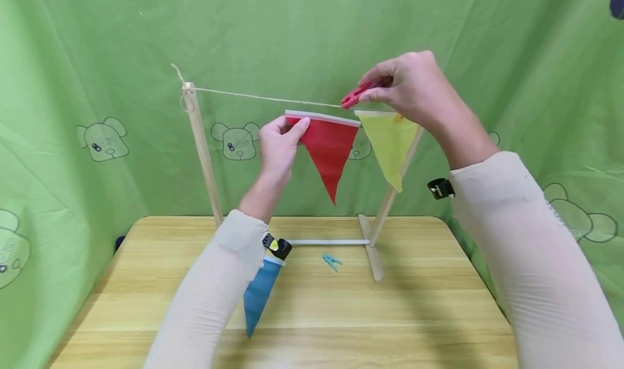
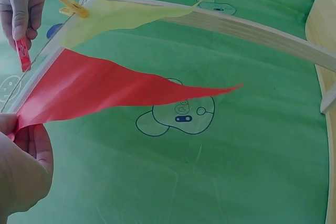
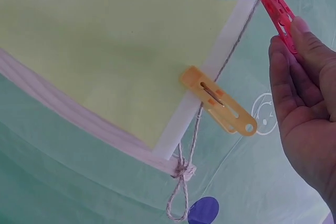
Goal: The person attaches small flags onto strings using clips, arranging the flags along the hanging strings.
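My left hand pinches a red triangular flag by the left end of its white top edge, just under the string. In my right hand a red clothespin is pinched between thumb and fingers, its tip right at the string. The right wrist view shows that clothespin beside the upper corner of a yellow flag. An orange clothespin grips the yellow flag's white edge near the string's knot. The red flag's point hangs down.
Two wooden posts hold up the string, joined low by a white bar. A blue flag lies on the wooden table, partly behind my left forearm. Near the bar lies a light blue clothespin. Green cloth hangs behind.
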Available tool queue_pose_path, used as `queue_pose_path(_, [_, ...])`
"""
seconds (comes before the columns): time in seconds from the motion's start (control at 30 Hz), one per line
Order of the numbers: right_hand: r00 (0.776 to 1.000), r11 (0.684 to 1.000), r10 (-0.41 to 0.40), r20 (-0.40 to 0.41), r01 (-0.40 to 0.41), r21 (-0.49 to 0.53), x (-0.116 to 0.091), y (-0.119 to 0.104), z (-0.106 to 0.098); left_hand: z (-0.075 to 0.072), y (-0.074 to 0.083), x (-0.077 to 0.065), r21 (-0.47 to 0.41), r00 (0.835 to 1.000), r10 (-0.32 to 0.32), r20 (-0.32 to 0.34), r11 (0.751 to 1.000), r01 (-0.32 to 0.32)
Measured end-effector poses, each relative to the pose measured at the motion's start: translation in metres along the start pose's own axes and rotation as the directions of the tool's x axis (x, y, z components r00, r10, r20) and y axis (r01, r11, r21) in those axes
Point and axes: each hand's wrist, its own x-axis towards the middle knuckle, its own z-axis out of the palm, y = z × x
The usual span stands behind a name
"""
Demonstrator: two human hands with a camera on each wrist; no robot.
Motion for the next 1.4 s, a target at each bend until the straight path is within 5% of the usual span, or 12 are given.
queue_pose_path(1.4, [0.993,0.998,-0.049,0.104,0.053,-0.044,0.011,-0.012,0.005,0.01,0.006,0.001,-0.095,1.0,-0.007,0.018,0.995,0.008])
